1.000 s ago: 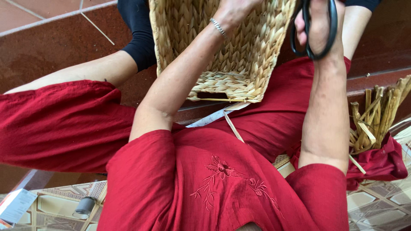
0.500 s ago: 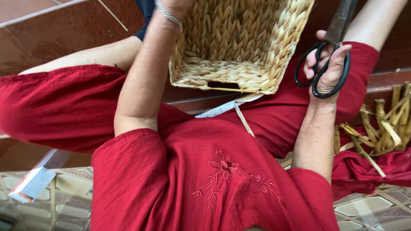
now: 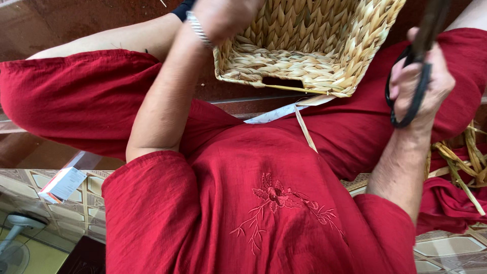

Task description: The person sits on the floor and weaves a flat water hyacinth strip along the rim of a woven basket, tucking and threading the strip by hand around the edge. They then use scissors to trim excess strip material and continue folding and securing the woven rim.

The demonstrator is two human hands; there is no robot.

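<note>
L hand reaching fwd, forearm extended, fingers out of view | R hand raised, fingers curling shut, wrist bent

Top edge cuts off left hand and scissors blades.

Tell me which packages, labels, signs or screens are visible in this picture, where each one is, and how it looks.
Small flat cardboard box: lower left, lying on the patterned tiled floor beside the red-clothed leg; rectangular, white with a red-orange edge.
White paper strip: centre, on the red lap just under the woven straw basket; long and narrow, possibly a label or tape.
No signs or screens show.
</note>
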